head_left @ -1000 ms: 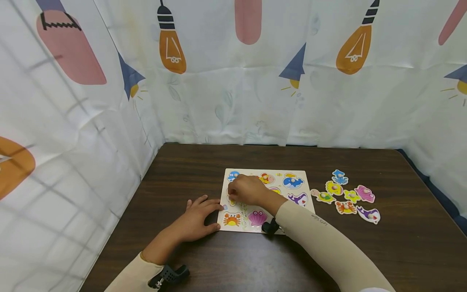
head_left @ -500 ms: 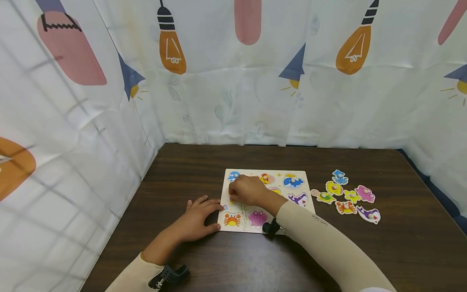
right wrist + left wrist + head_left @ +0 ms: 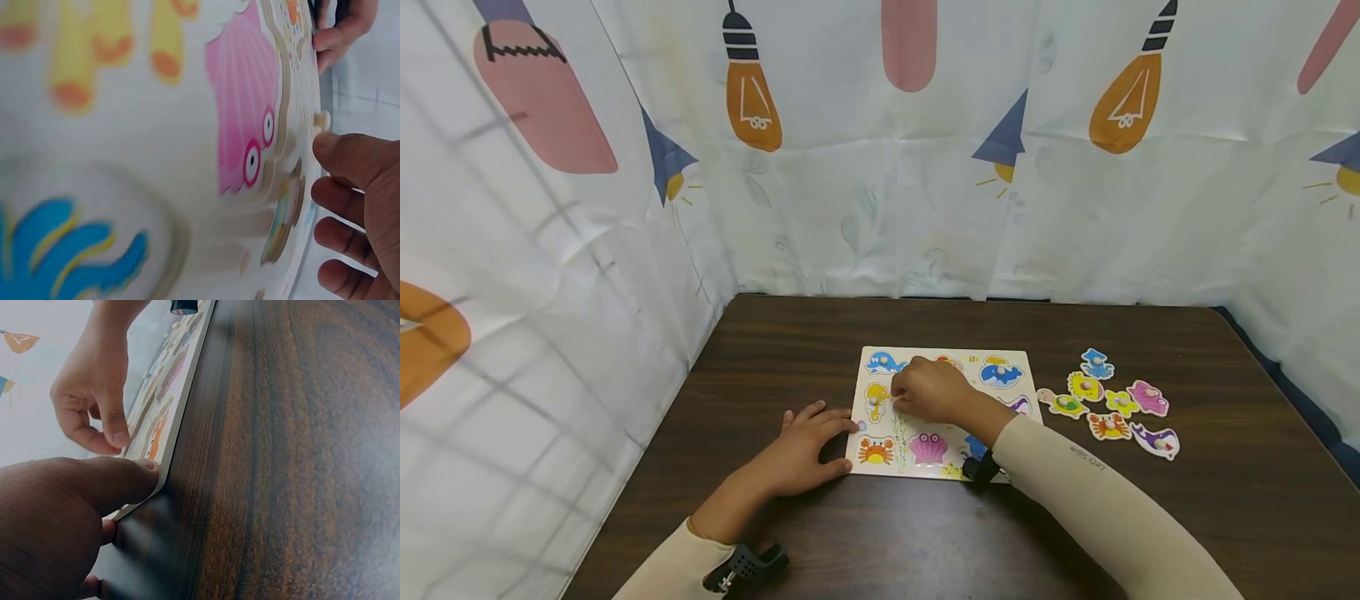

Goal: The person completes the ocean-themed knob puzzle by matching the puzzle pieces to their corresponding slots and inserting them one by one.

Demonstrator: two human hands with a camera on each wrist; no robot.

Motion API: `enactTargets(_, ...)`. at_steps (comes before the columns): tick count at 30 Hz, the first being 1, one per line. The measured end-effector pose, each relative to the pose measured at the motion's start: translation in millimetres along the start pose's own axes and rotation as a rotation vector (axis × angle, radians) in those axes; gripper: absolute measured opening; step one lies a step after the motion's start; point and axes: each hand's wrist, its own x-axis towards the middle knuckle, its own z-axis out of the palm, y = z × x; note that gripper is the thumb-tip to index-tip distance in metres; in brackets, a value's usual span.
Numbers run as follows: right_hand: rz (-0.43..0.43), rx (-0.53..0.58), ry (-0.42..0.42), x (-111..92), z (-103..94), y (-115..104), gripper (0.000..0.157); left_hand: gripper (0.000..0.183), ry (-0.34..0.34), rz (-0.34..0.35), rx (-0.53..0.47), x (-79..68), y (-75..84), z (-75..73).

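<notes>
A pale wooden puzzle board with sea-animal pictures lies on the table. My left hand rests at its left edge, fingers mostly straight; in the left wrist view the thumb lies on the board's corner. Over the middle-left of the board is my right hand, its fingers loosely bent with nothing visible between them. Just left of those fingertips sits a yellow seahorse in its place. In the right wrist view a small wooden knob stands close to the right thumb. The right hand hides the board's middle.
Right of the board lie several loose knobbed pieces, among them a turtle, a crab, a starfish, a pink shell and a purple-and-white sea animal. A printed curtain hangs behind the dark table.
My right hand has moved a little to the right, off the seahorse, which now shows together with the blue whale above it. My left hand has stayed where it was.
</notes>
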Motion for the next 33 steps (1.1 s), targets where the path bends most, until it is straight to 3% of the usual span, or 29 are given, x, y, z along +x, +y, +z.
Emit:
enactTargets(7, 0.033, 0.004, -0.003, -16.4, -4.6, 9.6, 0.01, 0.047, -0.007, -0.007, 0.001, 0.3, -0.2, 1.1)
enactTargets(19, 0.102, 0.07, -0.002, -45.1, -8.2, 32.5, 0.018, 0.049, -0.013, -0.004, 0.0, -0.4, -2.0, 0.1)
enactTargets(33, 0.165, 0.038, 0.03, -77.3, -9.7, 55.5, 0.015, 0.05, -0.023, -0.002, 0.01, 3.1, -3.5, 0.4)
